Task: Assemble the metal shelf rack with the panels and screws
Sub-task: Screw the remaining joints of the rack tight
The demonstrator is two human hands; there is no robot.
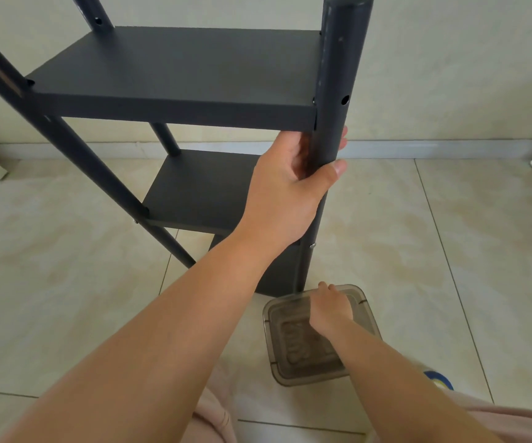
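Your left hand grips the rack's upright front-right post just below the upper shelf, steadying it, while your right hand reaches down into the floor tub beside the post's foot, its finger state hidden.

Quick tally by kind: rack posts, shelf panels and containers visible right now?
Dark metal rack posts: 4
Dark metal shelf panels: 3
Translucent grey plastic container: 1
Total: 8
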